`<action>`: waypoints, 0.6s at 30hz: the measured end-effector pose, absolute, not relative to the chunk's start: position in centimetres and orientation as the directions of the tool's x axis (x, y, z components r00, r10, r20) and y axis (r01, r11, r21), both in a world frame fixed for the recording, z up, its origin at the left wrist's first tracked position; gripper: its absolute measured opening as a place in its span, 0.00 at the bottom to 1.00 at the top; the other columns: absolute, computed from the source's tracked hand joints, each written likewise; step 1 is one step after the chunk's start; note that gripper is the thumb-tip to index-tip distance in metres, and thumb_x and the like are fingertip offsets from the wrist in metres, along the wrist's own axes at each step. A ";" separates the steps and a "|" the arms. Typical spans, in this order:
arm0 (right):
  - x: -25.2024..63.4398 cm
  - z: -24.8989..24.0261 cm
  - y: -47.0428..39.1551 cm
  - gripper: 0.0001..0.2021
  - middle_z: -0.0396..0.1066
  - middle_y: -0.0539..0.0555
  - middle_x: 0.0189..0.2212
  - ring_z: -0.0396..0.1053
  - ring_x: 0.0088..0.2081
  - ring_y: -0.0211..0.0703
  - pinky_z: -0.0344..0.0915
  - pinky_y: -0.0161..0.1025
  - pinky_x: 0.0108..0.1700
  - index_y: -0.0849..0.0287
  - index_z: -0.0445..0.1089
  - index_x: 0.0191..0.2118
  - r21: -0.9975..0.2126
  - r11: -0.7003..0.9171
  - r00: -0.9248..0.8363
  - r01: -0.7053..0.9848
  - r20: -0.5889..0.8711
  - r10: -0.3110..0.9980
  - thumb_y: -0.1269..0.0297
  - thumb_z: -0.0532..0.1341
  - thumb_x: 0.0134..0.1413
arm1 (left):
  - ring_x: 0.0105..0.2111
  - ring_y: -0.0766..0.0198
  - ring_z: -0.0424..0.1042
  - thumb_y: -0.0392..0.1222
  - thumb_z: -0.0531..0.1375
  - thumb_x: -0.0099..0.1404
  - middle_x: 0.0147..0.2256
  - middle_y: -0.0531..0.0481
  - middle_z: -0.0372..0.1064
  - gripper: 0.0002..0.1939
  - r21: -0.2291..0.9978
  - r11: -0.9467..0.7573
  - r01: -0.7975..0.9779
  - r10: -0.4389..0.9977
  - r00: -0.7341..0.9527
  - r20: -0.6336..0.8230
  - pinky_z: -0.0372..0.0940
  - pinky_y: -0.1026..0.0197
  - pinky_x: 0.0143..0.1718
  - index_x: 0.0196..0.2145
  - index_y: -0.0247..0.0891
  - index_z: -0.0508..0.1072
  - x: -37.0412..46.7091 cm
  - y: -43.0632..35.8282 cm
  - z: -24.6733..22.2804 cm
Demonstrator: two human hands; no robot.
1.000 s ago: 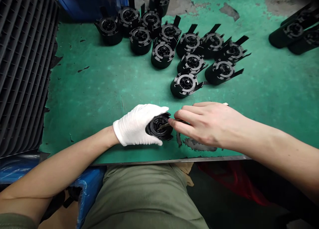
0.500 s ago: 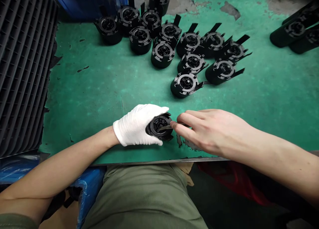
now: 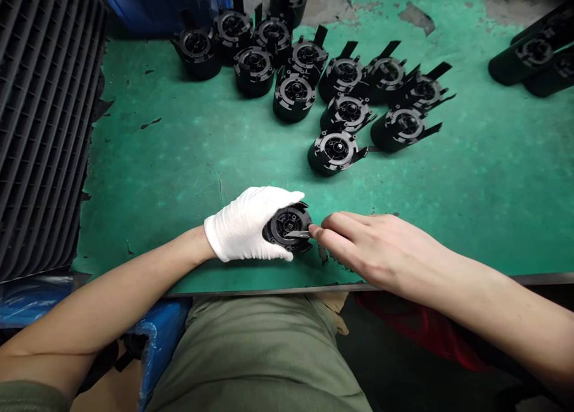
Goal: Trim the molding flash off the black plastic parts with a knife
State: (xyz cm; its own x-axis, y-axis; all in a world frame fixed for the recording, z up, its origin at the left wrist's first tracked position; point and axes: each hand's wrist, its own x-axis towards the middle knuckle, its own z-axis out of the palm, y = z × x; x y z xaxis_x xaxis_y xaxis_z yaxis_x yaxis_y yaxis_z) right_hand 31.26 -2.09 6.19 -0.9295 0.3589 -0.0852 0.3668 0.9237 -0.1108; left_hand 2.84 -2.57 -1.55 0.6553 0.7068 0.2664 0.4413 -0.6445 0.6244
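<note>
My left hand, in a white glove, is wrapped around the left side of a round black part near the table's front edge. Ribs and a small central hub show on the part's upper face. My bare right hand pinches a thin metal tool, whose pointed end lies over the part's face, just below the hub. Whether the tip touches the part cannot be made out.
Several black cylindrical parts with upright tabs stand on the green table beyond my hands. A blue bin is at the back left, black ribbed trays at the left. More black cylinders are at the back right.
My right hand has moved slightly down and to the right with the metal tool, whose end now lies lower on the face. The left hand still holds the black part in the same place.
</note>
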 end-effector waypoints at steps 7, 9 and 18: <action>32.7 4.6 -2.5 0.06 0.74 0.54 0.38 0.72 0.33 0.39 0.62 0.36 0.31 0.59 0.69 0.51 -0.405 0.797 -0.856 0.448 0.063 0.513 0.67 0.56 0.76 | 0.58 0.42 0.76 0.64 0.75 0.60 0.58 0.36 0.74 0.49 0.634 -0.653 0.414 0.695 0.659 0.287 0.70 0.44 0.62 0.69 0.38 0.62 2.8 -2.5 -1.5; 33.6 4.4 -2.7 0.08 0.75 0.55 0.41 0.75 0.36 0.41 0.65 0.37 0.34 0.59 0.68 0.54 -0.448 0.748 -0.810 0.489 0.085 0.580 0.67 0.58 0.74 | 0.57 0.42 0.77 0.64 0.74 0.60 0.57 0.37 0.75 0.47 0.656 -0.641 0.399 0.698 0.658 0.282 0.70 0.43 0.61 0.67 0.39 0.64 2.8 -2.4 -1.6; 34.9 2.5 -5.0 0.07 0.77 0.54 0.42 0.77 0.37 0.42 0.70 0.39 0.36 0.58 0.70 0.52 -0.383 0.588 -0.621 0.713 0.046 0.783 0.63 0.59 0.75 | 0.50 0.48 0.76 0.76 0.70 0.56 0.49 0.40 0.75 0.45 0.735 -0.536 0.416 0.795 0.543 0.272 0.74 0.44 0.53 0.57 0.39 0.72 2.6 -2.5 -1.6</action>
State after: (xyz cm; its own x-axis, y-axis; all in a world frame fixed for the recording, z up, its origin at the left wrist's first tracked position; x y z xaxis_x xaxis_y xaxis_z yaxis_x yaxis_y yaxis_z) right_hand 34.94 -4.98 2.55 -0.6207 0.7827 0.0460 0.7125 0.5876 -0.3835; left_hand 2.64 -2.51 -1.64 0.5430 0.7945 0.2717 0.4159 -0.5355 0.7350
